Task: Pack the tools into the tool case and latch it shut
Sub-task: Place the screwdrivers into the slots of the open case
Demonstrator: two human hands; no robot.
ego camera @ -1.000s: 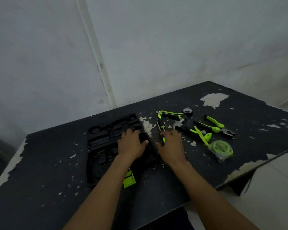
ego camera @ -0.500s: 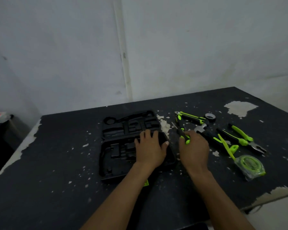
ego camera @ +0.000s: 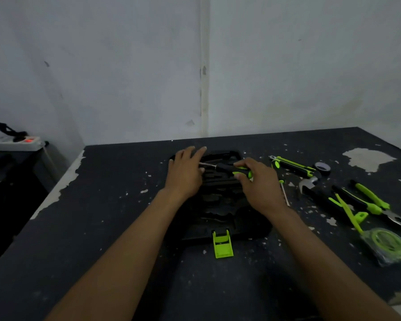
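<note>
The black tool case (ego camera: 220,212) lies open on the dark table, its green latch (ego camera: 222,243) at the near edge. My right hand (ego camera: 257,184) grips a black-and-green screwdriver (ego camera: 232,169) by the handle, held level over the far half of the case with its thin shaft pointing left. My left hand (ego camera: 186,171) rests flat on the case's far left part, fingers spread, touching the shaft tip. To the right lie a utility knife (ego camera: 292,166), a hammer (ego camera: 310,184), pliers (ego camera: 375,205), a tape roll (ego camera: 322,168), a second thin screwdriver (ego camera: 284,193) and a bagged tape measure (ego camera: 387,247).
The table (ego camera: 102,228) has worn pale patches and a left edge near the wall corner. A white power strip (ego camera: 14,143) with a red light sits on a lower surface at far left. Green cutters (ego camera: 350,210) lie among the tools on the right.
My right hand has lifted the screwdriver from the table right of the case and carried it left over the case. My left hand has shifted toward the case's far left. The view swung left.
</note>
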